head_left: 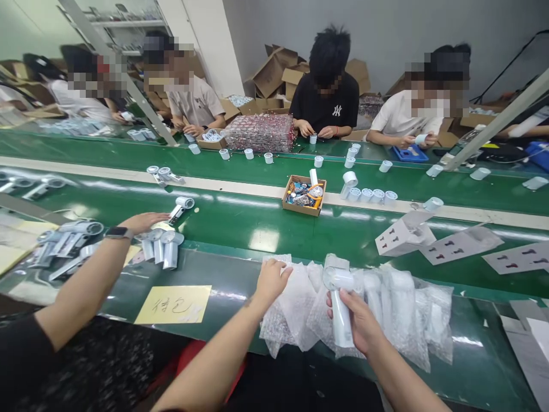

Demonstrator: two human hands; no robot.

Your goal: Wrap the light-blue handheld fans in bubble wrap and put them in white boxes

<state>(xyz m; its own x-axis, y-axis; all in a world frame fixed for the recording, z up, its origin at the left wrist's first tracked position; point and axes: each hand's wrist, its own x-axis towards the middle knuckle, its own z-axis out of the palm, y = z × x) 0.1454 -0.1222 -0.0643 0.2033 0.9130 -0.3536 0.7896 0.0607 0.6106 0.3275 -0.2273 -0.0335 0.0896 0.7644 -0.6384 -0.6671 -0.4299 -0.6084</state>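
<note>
My right hand [362, 326] is closed around the handle of a white handheld fan [339, 303], held upright over a heap of bubble-wrap bags [300, 303]. My left hand [271, 281] pinches the top edge of one bubble-wrap bag at the left of the heap. To the right lie several fans wrapped in bubble bags [407, 309]. All of this rests on the near green table edge [231, 286].
A co-worker's arm with a wristwatch [118, 233] reaches over grey fans [160, 246] at the left, near a yellow note [174, 304]. On the green conveyor [257, 217] sit a small cardboard box of parts [303, 195], white cylinders [371, 195] and printed cartons [458, 245]. Several people work across the belt.
</note>
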